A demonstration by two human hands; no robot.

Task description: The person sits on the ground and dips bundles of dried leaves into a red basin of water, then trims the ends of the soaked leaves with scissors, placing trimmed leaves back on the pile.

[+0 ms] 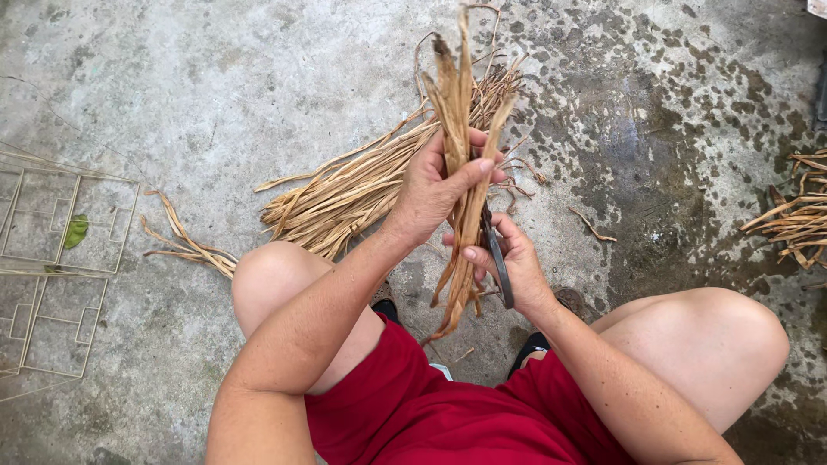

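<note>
**Fingers (479, 167) clamped on a bundle, dark tool alongside**

Fingers of the left hand (435, 188) wrapped tight around a bundle of dried strips (457, 95), thumb pressed across the front. Bundle held upright over the lap, between the bare knees, frayed tops fanning above the fist and loose ends hanging below it. Right hand (515, 265) just under and behind the left, curled closed around a dark tool (497, 258) lying against the bundle's lower half. Scissors or a knife, hard to tell which. No visible cut in progress, and no telling whether the edge bites or only rests there.

Done so far, judging from the ground: little to point to. No tidy stack of finished strips in sight. Only a few stray pieces (185, 243) to the left of the knee and a single scrap (592, 226) on the stained concrete floor (215, 77).

Left to handle, by the look of it: plenty. Large pile of the same dried strips (345, 194) spread on the floor just beyond the hands, partly hidden by the left forearm. Second, smaller heap (797, 215) at the right edge, well apart. Wire frames (52, 258) flat on the floor at far left, bare but for a green leaf (76, 231). Probably early to middling.
</note>
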